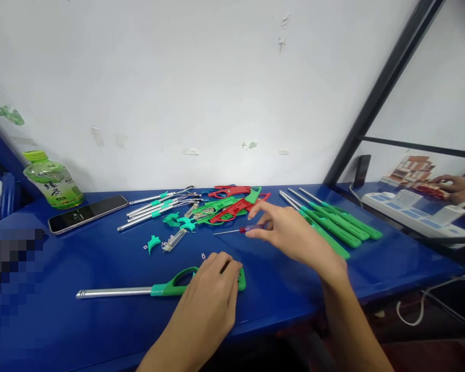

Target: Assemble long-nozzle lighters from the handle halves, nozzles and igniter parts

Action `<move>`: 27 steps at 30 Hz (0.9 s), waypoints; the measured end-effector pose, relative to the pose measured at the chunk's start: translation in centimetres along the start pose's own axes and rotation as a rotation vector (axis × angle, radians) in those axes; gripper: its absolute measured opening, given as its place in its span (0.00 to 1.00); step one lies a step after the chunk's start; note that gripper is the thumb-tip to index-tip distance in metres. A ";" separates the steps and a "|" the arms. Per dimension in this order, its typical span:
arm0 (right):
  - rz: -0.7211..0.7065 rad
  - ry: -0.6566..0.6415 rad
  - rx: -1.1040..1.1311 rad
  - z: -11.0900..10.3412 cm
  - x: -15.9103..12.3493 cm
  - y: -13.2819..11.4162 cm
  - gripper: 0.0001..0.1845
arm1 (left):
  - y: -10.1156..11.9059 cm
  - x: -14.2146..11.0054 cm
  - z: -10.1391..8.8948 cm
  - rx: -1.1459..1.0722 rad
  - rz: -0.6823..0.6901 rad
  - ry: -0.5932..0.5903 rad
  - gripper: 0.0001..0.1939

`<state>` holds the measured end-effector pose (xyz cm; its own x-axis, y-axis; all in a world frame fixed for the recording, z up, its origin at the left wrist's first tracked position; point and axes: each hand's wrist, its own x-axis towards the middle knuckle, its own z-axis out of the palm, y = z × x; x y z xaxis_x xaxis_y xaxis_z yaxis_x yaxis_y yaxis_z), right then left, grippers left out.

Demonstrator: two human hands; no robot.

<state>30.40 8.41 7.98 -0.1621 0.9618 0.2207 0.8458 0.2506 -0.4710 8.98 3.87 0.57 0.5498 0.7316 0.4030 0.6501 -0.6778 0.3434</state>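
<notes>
My left hand (211, 292) is closed over the handle of a green gas lighter (170, 289) lying near the table's front edge. The lighter's long silver barrel points left, and my fingers hide part of its grip. My right hand (290, 232) is above a small screwdriver (236, 230) with a dark red and purple handle. Its thumb and forefinger are apart around the handle, and the shaft points left. Beyond it are red handle shells (232, 209) and green handle shells (201, 211). Teal triggers (153, 243) and a clear fuel tank (175, 239) lie left of the screwdriver.
Several silver barrels with wires (151, 211) lie at the back left. Several green lighters (333, 222) lie to the right. A phone (88, 213) and a green drink bottle (54, 181) stand far left. A white power strip (414, 212) and another person's hand (459, 188) are at right.
</notes>
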 end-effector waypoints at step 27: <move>-0.194 -0.570 0.638 -0.8 -2.1 -3.6 0.19 | 5.3 -1.7 -0.1 0.306 0.582 0.292 0.15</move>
<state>28.08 5.35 9.86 -0.6470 0.7618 -0.0341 0.3592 0.2650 -0.8949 11.46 -0.97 1.82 0.7168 0.1797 0.6737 0.4358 -0.8697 -0.2317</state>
